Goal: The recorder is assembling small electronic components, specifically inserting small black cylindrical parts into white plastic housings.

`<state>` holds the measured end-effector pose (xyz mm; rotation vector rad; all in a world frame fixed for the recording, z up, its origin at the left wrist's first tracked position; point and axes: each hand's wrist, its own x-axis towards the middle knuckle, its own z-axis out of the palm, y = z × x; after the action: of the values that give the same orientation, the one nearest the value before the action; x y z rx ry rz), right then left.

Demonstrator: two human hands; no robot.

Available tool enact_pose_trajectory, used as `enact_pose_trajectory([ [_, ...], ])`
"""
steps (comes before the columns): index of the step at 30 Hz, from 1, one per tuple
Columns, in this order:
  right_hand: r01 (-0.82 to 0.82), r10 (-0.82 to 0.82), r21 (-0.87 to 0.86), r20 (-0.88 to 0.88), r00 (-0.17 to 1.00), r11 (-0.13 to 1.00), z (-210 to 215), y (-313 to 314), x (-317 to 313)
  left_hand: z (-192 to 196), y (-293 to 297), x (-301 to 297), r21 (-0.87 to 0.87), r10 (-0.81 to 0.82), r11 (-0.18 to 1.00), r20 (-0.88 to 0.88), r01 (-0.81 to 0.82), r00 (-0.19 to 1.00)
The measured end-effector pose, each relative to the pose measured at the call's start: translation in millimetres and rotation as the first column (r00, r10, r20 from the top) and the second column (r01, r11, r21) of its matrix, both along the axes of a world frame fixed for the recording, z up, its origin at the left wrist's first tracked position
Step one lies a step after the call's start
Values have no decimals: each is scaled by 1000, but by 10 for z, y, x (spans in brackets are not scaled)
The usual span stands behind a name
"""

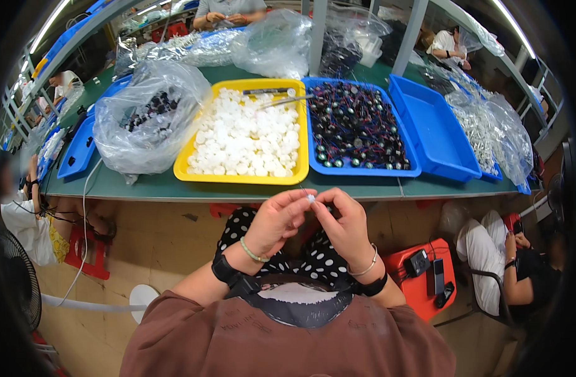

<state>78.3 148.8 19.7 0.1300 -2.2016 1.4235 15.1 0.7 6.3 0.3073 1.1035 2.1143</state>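
Note:
My left hand [274, 221] and my right hand [347, 221] meet in front of the green table's near edge. Between their pinched fingertips is a small white plastic piece [311, 198], with a thin dark strand showing above it. Its exact shape is too small to make out. Just beyond the hands, a yellow tray [238, 178] holds many white round plastic caps [247, 141]. Metal tweezers [287, 101] and a black pen [265, 91] lie on them. Beside it, a blue tray [363, 171] is full of small dark round parts [357, 125] with thin wires.
A clear plastic bag [134, 144] of dark parts stands left of the yellow tray. Another blue tray [436, 135] lies at the right, near bagged silvery parts [480, 135]. A red stool [406, 257] carries a phone and a black adapter. Co-workers sit on both sides and across.

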Motion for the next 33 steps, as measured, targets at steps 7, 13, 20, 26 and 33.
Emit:
enact_pose_trajectory([
  [7,-87,84,-88,-29,996,992,-183,61,-84,-48,-13,-50,72,-21,997,11,20,1000],
  [13,-3,2,-25,-22,1000,1000,-63,22,-37,-33,-15,-46,85,-12,996,28,10,1000],
  [20,45,-44,26,-51,998,999,-41,6,-33,-83,-27,-69,76,-53,996,0,52,999],
  [26,71,-71,8,-56,996,997,-13,-8,-51,-81,-18,-73,63,-54,997,-1,54,999],
  [33,80,-73,63,-102,992,995,-14,0,-36,-61,-15,-57,41,-36,999,22,35,999],
])
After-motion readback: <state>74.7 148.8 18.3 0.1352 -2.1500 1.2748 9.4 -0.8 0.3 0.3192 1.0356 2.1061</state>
